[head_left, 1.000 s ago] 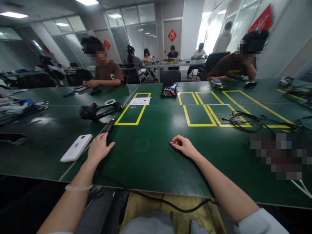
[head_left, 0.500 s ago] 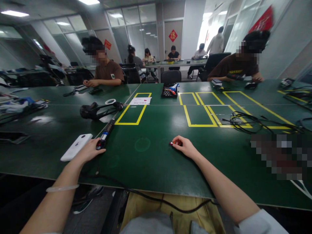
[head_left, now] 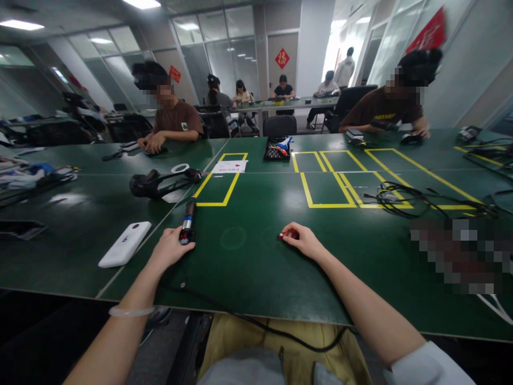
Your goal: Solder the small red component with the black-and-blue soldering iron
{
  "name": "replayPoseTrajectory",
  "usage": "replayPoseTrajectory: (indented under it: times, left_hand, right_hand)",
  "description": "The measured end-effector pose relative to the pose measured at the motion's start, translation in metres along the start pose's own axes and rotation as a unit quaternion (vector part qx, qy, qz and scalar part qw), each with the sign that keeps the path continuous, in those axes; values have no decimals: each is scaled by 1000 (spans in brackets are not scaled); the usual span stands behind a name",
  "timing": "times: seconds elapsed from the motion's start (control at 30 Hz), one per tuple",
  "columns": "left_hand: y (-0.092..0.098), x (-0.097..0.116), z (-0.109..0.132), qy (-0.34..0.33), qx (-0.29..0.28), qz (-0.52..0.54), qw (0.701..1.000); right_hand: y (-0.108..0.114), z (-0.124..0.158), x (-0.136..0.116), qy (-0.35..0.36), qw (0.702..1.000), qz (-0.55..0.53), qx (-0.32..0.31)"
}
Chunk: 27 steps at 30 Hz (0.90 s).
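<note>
On the left of the green table [head_left: 256, 283], my left hand [head_left: 170, 247] is closed around the near end of a black cylindrical tool [head_left: 189, 218] with silver and blue bands. The tool lies pointing away from me, its exact kind unclear. Farther right, my right hand [head_left: 303, 239] pinches a small red piece [head_left: 280, 236] just over the tabletop; the fingers hide most of it. Between the hands a faint pale ring [head_left: 233, 238] shows on the surface. Left of my left hand lies a white, phone-shaped slab [head_left: 125, 244].
A black headset-like strap frame [head_left: 156, 184] lies beyond the tool. Yellow tape outlines [head_left: 328, 205] mark the table, with a black tray [head_left: 276, 149] of tools behind. Coiled black cables [head_left: 395, 197] lie right. A black cord [head_left: 280, 340] crosses my lap. Co-workers sit opposite.
My left hand has moved to the right, taking the cylindrical tool with it, and the tool has turned to point more straight ahead. My right hand stays nearly in place with the red piece.
</note>
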<state>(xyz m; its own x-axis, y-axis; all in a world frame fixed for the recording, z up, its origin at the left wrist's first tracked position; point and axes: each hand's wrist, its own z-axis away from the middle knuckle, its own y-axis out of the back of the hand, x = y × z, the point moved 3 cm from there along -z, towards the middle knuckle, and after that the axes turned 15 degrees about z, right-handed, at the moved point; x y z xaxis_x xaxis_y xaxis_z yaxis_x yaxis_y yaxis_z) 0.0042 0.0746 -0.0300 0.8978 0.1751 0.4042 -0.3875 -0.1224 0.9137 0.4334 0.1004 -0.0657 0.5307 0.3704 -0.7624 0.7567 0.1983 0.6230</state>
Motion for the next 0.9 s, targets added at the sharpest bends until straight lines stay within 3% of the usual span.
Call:
replayPoseTrajectory:
  times: [0.37,0.5,0.67,0.9]
  left_hand:
    - [-65,156,25,-129,-54,67,988]
    - [-88,201,33,-176,-69,76,979]
    - [-106,231,42,-218,-78,82,969]
    - [-110,242,49,-238,-73,89,964]
  right_hand:
    - [3,1,-1,55,998,7,19]
    - [4,0,0,63,997,30,41]
    - [3,-1,2,76,995,34,57]
    - [0,-1,-2,83,991,86,58]
